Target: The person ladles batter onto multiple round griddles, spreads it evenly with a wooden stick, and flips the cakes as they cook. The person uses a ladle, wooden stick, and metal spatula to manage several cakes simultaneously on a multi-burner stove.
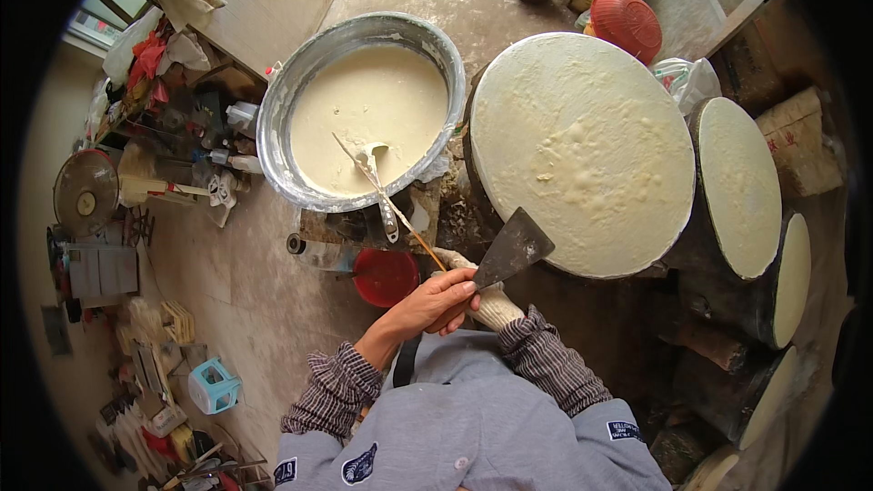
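Observation:
My bare left hand (436,301) is closed around the base of a scraper, its broad dark blade (516,249) pointing up and right. Crossed beneath it is my right hand (496,308) in a whitish knit glove, which appears to grip a thin wooden stick (410,226); the grip is partly hidden. The stick's far end reaches over a large metal basin (273,143) of pale batter (368,95). A ladle (387,217) leans on the basin's near rim, its cup in the batter. Right of the basin, a pale bubbled sheet of batter (580,150) covers a big round griddle.
More round surfaces with pale sheets (742,184) curve down my right side. Below the basin are a red round container (386,277) and a clear bottle (326,252). A red plastic basket (625,26) sits behind the griddle. A blue stool (215,385) stands at left.

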`<state>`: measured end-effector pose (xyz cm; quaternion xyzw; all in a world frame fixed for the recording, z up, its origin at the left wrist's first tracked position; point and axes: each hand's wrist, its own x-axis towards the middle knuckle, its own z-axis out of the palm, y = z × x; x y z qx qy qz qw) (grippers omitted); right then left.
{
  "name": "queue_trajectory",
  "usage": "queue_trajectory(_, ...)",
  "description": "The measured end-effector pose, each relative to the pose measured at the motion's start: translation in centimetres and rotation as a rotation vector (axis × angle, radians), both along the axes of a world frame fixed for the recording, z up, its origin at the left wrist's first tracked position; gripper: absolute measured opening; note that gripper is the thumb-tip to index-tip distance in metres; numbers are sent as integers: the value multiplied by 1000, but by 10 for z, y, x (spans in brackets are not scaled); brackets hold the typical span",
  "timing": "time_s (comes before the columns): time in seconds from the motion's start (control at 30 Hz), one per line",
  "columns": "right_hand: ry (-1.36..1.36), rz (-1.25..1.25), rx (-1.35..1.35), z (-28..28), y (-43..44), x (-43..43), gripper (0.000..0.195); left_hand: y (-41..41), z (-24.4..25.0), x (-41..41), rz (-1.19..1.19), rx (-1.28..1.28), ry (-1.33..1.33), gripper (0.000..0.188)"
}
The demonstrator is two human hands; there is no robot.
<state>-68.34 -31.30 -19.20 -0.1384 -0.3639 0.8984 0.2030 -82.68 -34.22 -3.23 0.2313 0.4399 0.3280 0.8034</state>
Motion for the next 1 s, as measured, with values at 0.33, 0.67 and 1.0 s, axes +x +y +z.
queue_trajectory(0.33,-608,-15,564,66,18,-11,48,-27,12,-6,-167,-79,110,36)
queue_trajectory(0.67,-628,-187,353,96,36,-28,49,-155,-14,-62,671,-199,293,50)
queue_trajectory(1.0,-876,-144,794,76,87,-82,61,-112,-193,-106,410,-16,1201,51)
